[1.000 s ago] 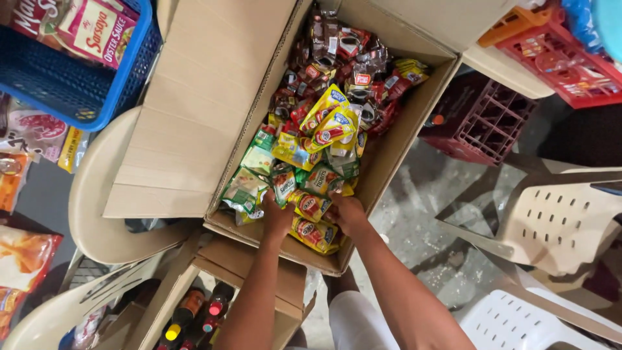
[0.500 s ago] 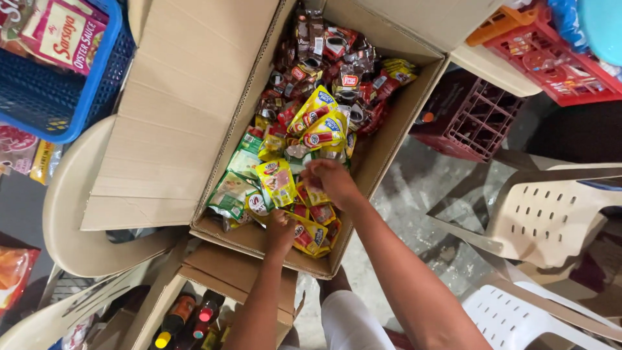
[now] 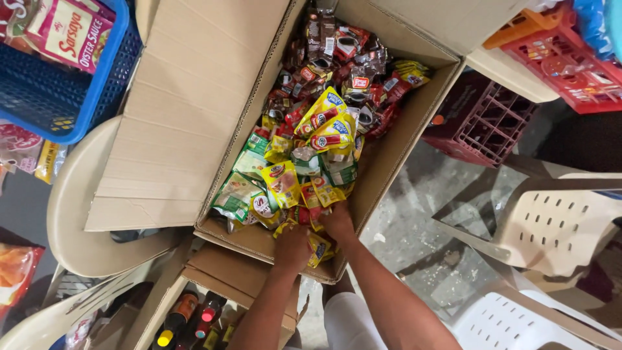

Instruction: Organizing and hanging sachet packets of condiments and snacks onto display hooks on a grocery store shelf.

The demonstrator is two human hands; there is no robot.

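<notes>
A large open cardboard box rests on a beige plastic chair and is filled with several small sachets, yellow, green, red and dark brown. My left hand reaches into the near corner of the box, its fingers buried among yellow and red sachets. My right hand is beside it, pressed down on the sachets at the near edge. Whether either hand has closed on a sachet is hidden by the pile.
A blue basket with red sauce pouches sits at top left. A dark red crate and a red basket lie at right, beige chairs below them. A lower box holds bottles.
The view has shifted a little. My right hand has come back from the middle of the pile to the near edge, next to my left hand, which stays in the near corner.
</notes>
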